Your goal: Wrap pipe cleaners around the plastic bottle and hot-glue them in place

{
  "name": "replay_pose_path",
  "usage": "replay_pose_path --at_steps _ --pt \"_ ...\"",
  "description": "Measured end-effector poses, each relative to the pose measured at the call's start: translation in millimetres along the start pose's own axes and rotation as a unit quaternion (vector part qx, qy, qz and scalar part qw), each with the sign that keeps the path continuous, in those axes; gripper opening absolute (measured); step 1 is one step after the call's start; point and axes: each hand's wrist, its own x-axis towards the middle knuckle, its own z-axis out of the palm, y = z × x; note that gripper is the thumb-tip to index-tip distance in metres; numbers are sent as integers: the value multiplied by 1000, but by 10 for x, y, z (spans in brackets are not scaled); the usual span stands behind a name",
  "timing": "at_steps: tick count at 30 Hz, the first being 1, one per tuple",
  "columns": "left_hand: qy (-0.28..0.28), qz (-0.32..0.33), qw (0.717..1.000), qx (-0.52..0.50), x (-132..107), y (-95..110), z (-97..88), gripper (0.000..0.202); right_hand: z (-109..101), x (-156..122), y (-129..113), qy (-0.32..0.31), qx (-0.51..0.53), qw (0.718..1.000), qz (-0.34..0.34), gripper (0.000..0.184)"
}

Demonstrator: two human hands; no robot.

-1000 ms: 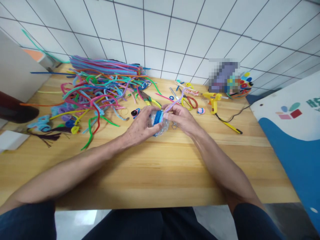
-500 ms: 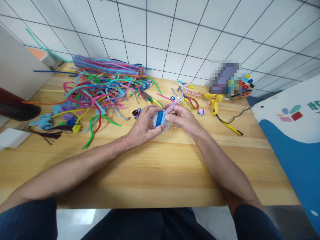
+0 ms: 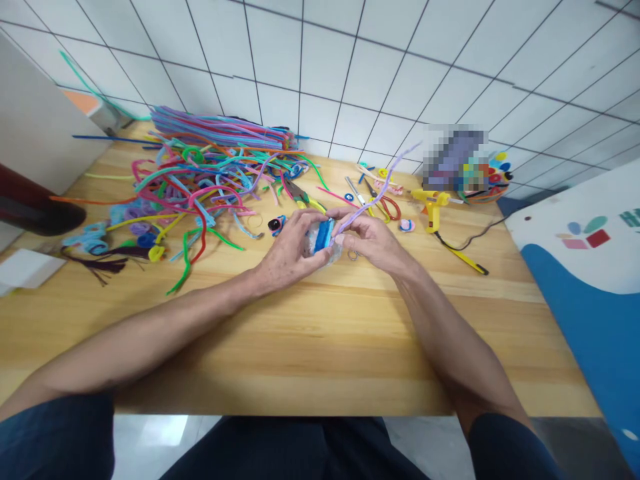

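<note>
A heap of coloured pipe cleaners point(image 3: 200, 180) lies at ten o'clock on the wooden surface point(image 3: 320, 333). At centre, the left hand point(image 3: 287, 253) closes around a small clear ball point(image 3: 323, 237) banded in blue. At its three o'clock, the right hand point(image 3: 373, 240) pinches a lilac pipe cleaner point(image 3: 385, 183) slanting toward one o'clock. A glue gun point(image 3: 433, 203) rests at two o'clock. If the pinch loosens, the springy stem may slip free.
</note>
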Motion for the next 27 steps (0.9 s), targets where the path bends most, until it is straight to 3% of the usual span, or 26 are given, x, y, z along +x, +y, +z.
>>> replay_pose_path --at_steps 17,27 --pt "-14 -5 1000 -2 -1 20 -12 47 40 -6 -55 37 24 998 47 20" --pt "-6 5 1000 -2 -1 5 -2 46 43 6 -23 25 2 1000 -3 14"
